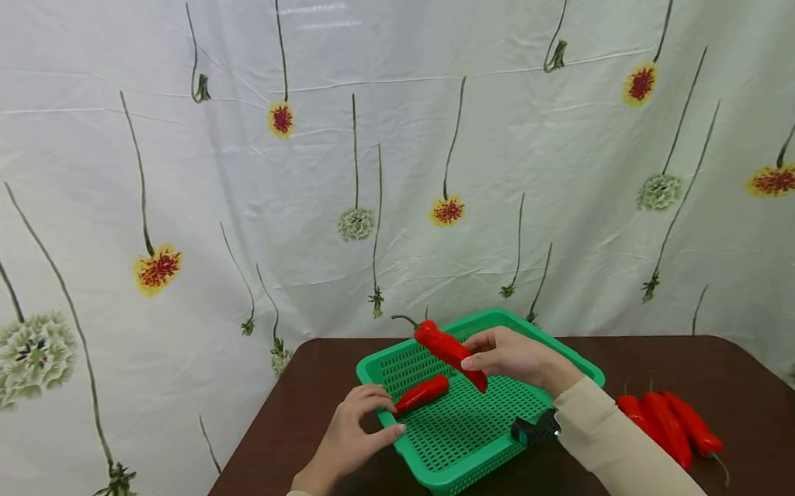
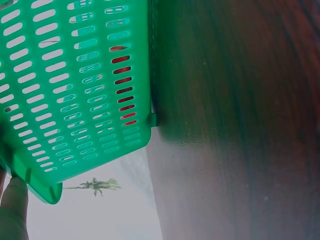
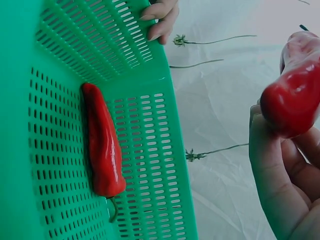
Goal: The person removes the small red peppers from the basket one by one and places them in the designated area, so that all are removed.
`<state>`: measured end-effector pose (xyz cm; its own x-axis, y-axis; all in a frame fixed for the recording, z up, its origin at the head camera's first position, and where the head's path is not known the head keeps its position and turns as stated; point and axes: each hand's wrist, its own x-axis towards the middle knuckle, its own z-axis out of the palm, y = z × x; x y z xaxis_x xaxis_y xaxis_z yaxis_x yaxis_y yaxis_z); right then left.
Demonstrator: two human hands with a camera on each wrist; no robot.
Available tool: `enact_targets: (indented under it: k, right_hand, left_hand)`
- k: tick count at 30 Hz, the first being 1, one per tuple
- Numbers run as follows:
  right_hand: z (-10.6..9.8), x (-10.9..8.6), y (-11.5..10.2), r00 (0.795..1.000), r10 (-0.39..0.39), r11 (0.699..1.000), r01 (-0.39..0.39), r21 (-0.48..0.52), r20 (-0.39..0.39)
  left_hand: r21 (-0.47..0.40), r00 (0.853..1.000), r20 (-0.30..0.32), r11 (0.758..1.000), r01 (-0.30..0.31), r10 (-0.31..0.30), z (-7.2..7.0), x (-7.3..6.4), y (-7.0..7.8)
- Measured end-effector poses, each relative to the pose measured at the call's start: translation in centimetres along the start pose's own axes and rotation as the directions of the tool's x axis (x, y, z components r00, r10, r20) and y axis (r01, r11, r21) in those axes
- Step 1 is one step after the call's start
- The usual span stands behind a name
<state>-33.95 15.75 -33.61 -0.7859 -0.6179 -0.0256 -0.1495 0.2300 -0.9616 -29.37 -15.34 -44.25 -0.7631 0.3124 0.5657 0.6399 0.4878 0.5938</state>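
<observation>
A red chili pepper [image 1: 450,353] with a curved green stem is held up above the green basket [image 1: 443,474] by my right hand [image 1: 514,355]. The fingers and thumb pinch it near its tip, the stem pointing up and left. At the basket's left rim is my left hand [image 1: 349,431]; its fingertips [image 3: 159,25] curl over the edge in the right wrist view. Inside the basket, a second red pepper [image 3: 105,140] lies along the left side. The left wrist view shows it only as red patches through the slots of the basket wall [image 2: 75,90].
Several red peppers [image 1: 671,429] lie on the dark brown table [image 1: 769,421] right of the basket, partly behind the right sleeve [image 1: 616,441]. A white cloth [image 1: 399,263] printed with flowers hangs behind the table.
</observation>
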Motion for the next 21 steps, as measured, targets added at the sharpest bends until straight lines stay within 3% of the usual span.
enact_targets:
  k: [15,21]
  right_hand:
    - [0.0,-2.7,0.8,0.998,-0.055,0.998,0.055,0.004,-0.016]
    - [-0.3,-3.8,1.6,0.996,-0.062,0.998,0.064,0.026,-0.057]
  left_hand:
    - [-0.01,1.0,0.01,1.0,0.021,-0.021,-0.1,0.1,0.0]
    - [-0.014,1.0,0.012,1.0,0.025,-0.025,-0.1,0.1,0.1]
